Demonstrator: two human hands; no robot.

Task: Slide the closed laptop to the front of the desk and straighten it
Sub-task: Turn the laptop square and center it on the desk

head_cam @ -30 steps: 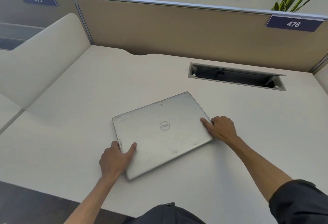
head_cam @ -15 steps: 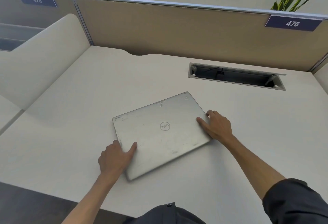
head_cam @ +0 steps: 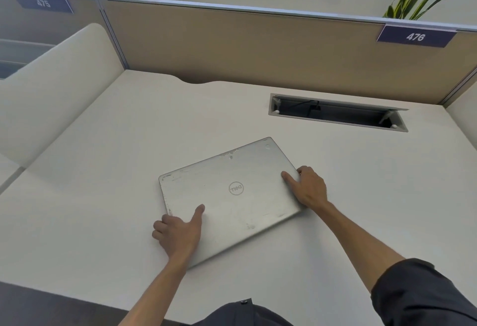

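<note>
You are gripping the laptop [head_cam: 232, 196] at two opposite edges so that it can be both dragged and turned. It is lying closed at the centre of the frame, flat on the tabletop [head_cam: 90, 171], skewed with its far right corner raised toward the cable tray [head_cam: 335, 114]. Your left hand [head_cam: 178, 235] is clasping the lower left corner, thumb laid on the lid and fingers curled down the side. Your right hand [head_cam: 309, 189] is clasping the right edge likewise. Judged from its skew, the straightening is not yet done.
</note>
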